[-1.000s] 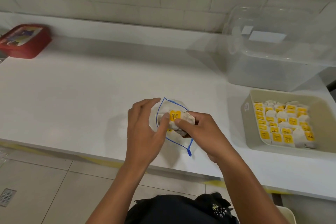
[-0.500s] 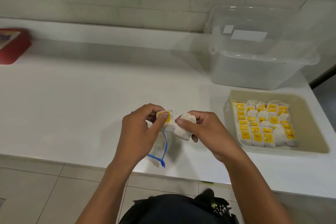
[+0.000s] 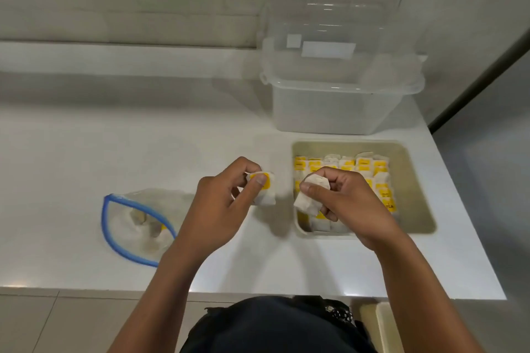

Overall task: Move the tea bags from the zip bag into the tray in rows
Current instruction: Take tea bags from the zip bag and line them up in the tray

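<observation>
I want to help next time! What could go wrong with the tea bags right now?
The right hand pinches a tea bag over the tray's crowded rows; dropping it carelessly could knock them crooked. The left hand holds another bag above bare counter, where it might fall. The zip bag lies open, so its remaining bags could spill.

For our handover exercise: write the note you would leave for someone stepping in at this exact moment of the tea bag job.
Left hand: pinches one tea bag with a yellow tag, above the counter just left of the tray.
Right hand: holds a second tea bag over the tray's near left part.
Tray: already holds several rows of tea bags; its right strip is bare.
Zip bag: lies open on the counter to the left, a few tea bags inside.
Left to do: set both held bags in rows, then empty the zip bag.
</observation>
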Motion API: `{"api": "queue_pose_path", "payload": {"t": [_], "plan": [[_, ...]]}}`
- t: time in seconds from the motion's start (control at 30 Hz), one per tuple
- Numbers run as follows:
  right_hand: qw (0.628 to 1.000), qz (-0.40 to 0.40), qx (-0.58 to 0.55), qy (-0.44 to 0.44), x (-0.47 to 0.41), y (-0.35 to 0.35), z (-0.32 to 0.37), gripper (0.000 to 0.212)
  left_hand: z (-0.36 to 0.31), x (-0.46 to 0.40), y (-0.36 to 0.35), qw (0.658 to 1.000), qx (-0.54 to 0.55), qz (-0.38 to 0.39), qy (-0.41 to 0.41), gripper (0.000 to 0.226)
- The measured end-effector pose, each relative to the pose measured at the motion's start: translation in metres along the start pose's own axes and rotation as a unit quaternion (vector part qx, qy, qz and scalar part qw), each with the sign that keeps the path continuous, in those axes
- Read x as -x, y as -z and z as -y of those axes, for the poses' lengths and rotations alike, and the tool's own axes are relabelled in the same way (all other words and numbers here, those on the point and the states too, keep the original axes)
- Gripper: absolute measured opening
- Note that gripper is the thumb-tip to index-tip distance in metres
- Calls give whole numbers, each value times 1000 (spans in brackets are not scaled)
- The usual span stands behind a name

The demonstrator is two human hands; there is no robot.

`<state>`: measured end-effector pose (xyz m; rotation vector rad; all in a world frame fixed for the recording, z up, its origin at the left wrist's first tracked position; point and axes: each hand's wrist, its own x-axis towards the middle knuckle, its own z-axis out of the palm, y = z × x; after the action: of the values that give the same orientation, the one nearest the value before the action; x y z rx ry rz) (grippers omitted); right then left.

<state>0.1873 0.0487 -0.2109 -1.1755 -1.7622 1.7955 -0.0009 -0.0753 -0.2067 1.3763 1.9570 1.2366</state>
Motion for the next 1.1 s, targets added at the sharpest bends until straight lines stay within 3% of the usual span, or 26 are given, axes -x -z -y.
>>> {"api": "queue_pose_path", "payload": {"t": [0.17,0.27,0.37,0.47,0.7,0.83,1.1], "plan": [[997,-3,78,-6,5,56,-8,15,-22,-13,-47,998,30,41,-23,12],[981,-2,195,-14,1,91,-16,16,-30,-20,-72,997,28,65,-34,11],[932,16,360,-28,-10,119,-25,16,-34,-26,-95,995,42,88,-25,8],[860,74,503,-39,-22,132,-32,19,-38,-32,-112,993,42,106,-2,2],[772,172,607,-79,-49,125,-48,20,-38,-48,-126,993,-6,120,-7,3],[762,188,612,-98,-55,124,-54,23,-33,-55,-128,993,-42,108,-29,4],[786,197,581,-82,-54,125,-53,27,-25,-58,-134,988,-71,121,-65,3]]}}
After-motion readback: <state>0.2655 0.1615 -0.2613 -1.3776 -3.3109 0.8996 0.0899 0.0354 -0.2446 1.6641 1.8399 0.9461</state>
